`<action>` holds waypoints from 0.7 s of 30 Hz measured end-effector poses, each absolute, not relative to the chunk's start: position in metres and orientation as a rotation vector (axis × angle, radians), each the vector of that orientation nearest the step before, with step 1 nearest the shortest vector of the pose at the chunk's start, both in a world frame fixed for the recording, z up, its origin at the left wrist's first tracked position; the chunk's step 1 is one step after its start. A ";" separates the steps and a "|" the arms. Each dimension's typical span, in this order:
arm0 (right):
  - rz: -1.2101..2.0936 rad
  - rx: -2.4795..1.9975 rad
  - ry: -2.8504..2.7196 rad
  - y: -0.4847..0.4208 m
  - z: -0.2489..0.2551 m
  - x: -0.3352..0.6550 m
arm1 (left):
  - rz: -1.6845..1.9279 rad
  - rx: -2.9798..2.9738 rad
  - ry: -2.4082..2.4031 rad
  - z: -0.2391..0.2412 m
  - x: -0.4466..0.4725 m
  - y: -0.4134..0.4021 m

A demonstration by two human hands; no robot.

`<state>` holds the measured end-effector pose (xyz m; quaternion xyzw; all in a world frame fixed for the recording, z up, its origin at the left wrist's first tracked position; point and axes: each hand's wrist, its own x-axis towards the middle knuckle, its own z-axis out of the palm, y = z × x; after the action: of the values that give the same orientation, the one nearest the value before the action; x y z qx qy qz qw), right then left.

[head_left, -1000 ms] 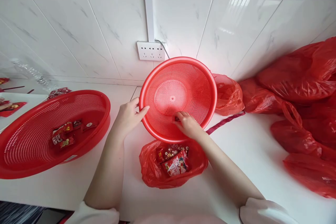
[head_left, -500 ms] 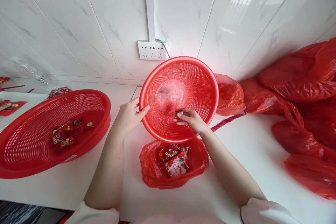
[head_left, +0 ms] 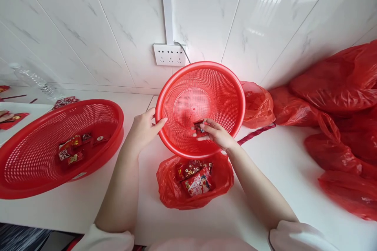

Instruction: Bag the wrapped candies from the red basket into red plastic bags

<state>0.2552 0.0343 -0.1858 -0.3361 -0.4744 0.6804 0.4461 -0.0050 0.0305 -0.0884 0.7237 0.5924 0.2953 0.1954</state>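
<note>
My left hand grips the rim of a red perforated plastic basket, which is tilted towards me. Inside that basket my right hand pinches a small dark red wrapped packet between thumb and fingers. No other item shows in this basket. Just below its near rim sits an open red plastic bag, with several red printed packets in it. A second red basket stands on the left, holding several small red packets.
Several filled red plastic bags are piled on the right. A clear plastic bottle lies by the wall at left, near a white tray where part of another person's hand shows. A power socket is on the tiled wall.
The packet in my right hand has turned slightly, so more of its face shows. My left hand and the basket have stayed about where they were.
</note>
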 end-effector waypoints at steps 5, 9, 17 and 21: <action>1.956 -0.679 -1.692 0.014 -0.167 0.251 | 0.831 2.020 1.668 -0.090 -0.006 0.031; 1.715 -0.730 -2.008 0.013 -0.167 0.248 | 0.821 2.029 1.678 -0.089 -0.006 0.032; 0.468 -1.730 -2.202 0.041 -0.216 0.260 | 0.817 2.070 1.685 -0.087 -0.005 0.030; 0.547 -1.629 -2.313 0.040 -0.218 0.263 | 0.806 2.055 1.705 -0.086 -0.005 0.031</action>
<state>0.2632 0.0403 -0.2181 -0.5605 -0.7960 0.1881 0.1299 -0.0047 0.0306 -0.0865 0.7253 0.6019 0.2845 0.1752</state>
